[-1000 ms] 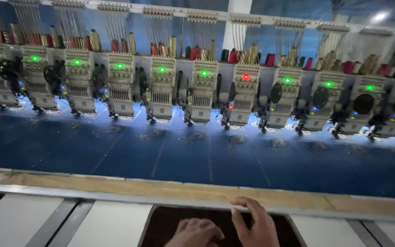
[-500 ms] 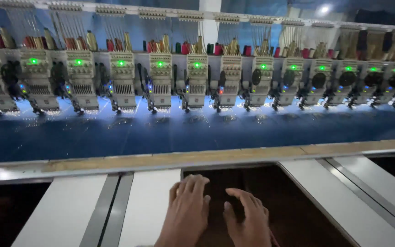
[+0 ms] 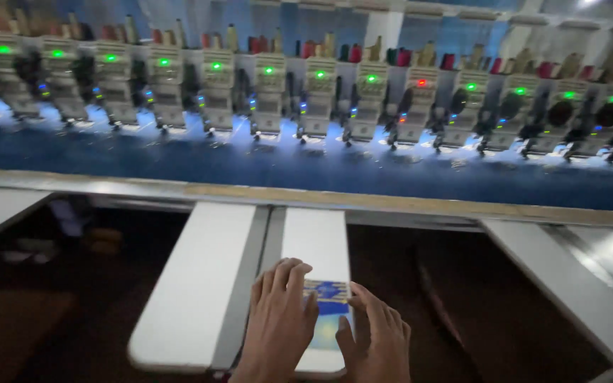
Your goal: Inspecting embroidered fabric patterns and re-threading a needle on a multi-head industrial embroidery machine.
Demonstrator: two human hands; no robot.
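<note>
- Since half a second ago both hands have come to rest on a white panel, where before they hovered over the dark gap between panels; a small flat card now shows between them, and the view has swung so the row of machine heads slopes down to the right.
- Small rectangular card point(image 3: 326, 312), blue and yellow on top and pale lower down, lies flat on the near end of the white surface point(image 3: 317, 241).
- Its long axis runs away from the person, toward the embroidery machine heads point(image 3: 321, 92); which end is its top cannot be told through the blur.
- Left hand point(image 3: 278, 319) lies palm down, fingers spread and open, its fingertips touching the card's left edge.
- Right hand point(image 3: 374, 344) is likewise open and flat, fingers reaching onto the card's right edge and lower part.
- Neither hand is closed around the card; it sits pinned between the two sets of fingers.
- A second, wider white panel point(image 3: 200, 276) lies just to the left, a grey strip between the two.
- Blue fabric point(image 3: 306, 170) stretches beneath the heads, most of which show green lights, with thread cones point(image 3: 352, 53) ranged above them.
</note>
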